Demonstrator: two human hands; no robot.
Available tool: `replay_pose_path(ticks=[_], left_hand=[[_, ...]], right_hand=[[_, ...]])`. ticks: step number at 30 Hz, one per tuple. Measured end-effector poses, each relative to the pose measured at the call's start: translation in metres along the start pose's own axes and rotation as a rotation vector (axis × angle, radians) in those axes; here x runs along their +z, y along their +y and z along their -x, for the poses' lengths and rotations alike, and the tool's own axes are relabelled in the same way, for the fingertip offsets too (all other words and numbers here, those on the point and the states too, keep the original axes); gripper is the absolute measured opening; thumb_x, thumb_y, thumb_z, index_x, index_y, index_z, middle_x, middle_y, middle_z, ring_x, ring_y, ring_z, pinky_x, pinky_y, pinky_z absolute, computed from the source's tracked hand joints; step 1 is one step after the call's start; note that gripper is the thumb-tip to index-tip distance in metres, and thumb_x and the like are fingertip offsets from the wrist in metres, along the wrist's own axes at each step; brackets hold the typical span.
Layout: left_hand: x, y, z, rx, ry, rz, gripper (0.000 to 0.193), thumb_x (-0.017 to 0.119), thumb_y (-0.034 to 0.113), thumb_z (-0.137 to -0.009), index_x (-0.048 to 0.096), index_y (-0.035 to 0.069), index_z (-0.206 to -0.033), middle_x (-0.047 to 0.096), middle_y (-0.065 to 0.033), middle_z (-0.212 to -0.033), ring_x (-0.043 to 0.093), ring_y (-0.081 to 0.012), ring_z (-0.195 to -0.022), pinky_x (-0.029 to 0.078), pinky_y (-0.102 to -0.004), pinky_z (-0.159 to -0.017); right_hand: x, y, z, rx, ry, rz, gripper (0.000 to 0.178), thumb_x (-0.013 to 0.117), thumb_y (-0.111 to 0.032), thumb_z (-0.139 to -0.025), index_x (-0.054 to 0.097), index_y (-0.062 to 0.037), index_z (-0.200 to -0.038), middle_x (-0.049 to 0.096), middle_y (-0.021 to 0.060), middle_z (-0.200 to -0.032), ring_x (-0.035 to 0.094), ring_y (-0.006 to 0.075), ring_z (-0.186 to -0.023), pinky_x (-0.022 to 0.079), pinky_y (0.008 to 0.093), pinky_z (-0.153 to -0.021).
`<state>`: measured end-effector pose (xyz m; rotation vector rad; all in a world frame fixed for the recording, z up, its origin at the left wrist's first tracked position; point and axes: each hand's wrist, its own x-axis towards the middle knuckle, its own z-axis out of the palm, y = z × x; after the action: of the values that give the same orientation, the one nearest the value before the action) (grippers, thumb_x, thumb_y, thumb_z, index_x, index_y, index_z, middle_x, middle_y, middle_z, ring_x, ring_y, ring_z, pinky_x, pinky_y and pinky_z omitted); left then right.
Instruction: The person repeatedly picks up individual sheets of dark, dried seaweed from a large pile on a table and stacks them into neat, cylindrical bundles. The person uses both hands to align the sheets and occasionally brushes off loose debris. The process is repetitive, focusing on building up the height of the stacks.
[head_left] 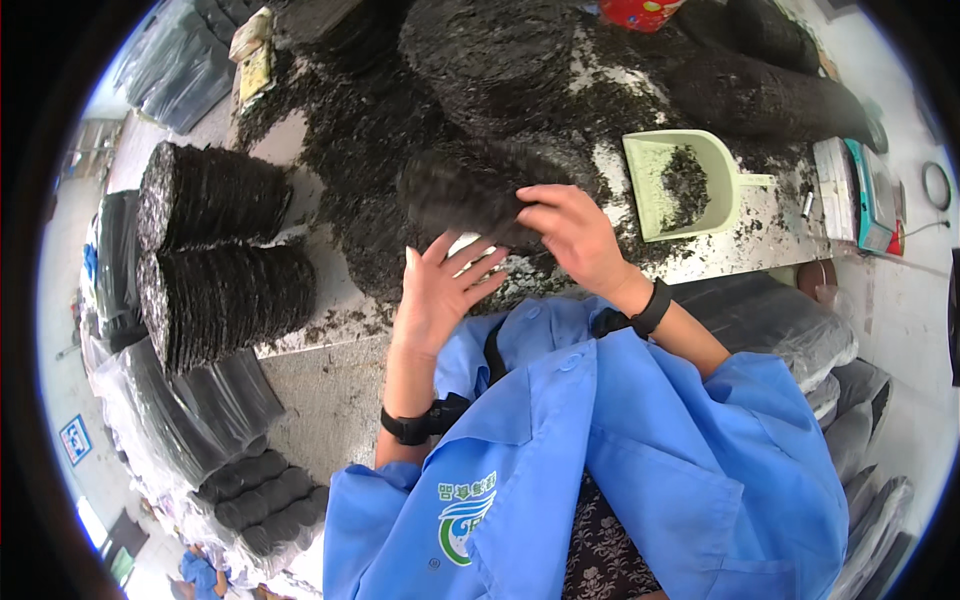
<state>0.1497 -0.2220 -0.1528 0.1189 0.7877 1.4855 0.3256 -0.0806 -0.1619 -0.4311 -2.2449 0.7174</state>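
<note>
A dark, round-edged sheet of dried seaweed, smeared by motion, hangs over the table in front of me. My right hand pinches its right edge between thumb and fingers. Beside the sheet's near edge, my left hand is open, palm up with fingers spread, and holds nothing. Loose dark seaweed flakes lie thickly beneath and around the sheet. Beyond it stands a thick round stack of seaweed sheets.
Two stacks of seaweed discs lie on their sides at the table's left edge. A pale green dustpan holding flakes rests at the right, near a teal-and-white box. Plastic-wrapped dark bundles stand at lower left, others below the table's right edge.
</note>
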Motion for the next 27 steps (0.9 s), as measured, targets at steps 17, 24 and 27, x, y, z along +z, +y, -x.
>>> replay_pose_path(ticks=[17,24,27], left_hand=[[-0.008,-0.024,0.002,0.113,0.379,-0.034,0.024,0.054,0.015,-0.095,0.051,0.003,-0.114,0.061,-0.0122,-0.111,0.063,-0.0231,-0.098,0.055,-0.0388,-0.082],[-0.020,-0.024,-0.005,0.227,0.537,0.015,0.024,0.055,0.014,-0.094,0.052,-0.002,-0.112,0.061,-0.0149,-0.110,0.062,-0.0254,-0.098,0.053,-0.0397,-0.084],[-0.073,-0.016,0.009,0.399,0.704,-0.425,0.027,0.053,0.014,-0.095,0.053,-0.002,-0.117,0.060,-0.0130,-0.114,0.059,-0.0251,-0.103,0.048,-0.0358,-0.085]], right_hand=[[0.029,-0.008,-0.011,-0.126,-0.388,0.093,0.008,0.062,-0.011,-0.081,0.058,-0.0048,-0.084,0.053,0.0063,-0.082,0.055,0.0218,-0.078,0.048,0.0332,-0.067],[0.005,0.037,0.015,0.587,-0.062,-0.559,0.004,0.056,-0.008,-0.091,0.055,-0.0047,-0.088,0.049,-0.0026,-0.080,0.045,0.0059,-0.068,0.039,0.0217,-0.060],[-0.054,0.102,0.041,0.787,0.107,-0.060,0.014,0.061,-0.009,-0.087,0.058,0.0001,-0.098,0.064,0.0089,-0.080,0.060,0.0136,-0.070,0.049,0.0268,-0.066]])
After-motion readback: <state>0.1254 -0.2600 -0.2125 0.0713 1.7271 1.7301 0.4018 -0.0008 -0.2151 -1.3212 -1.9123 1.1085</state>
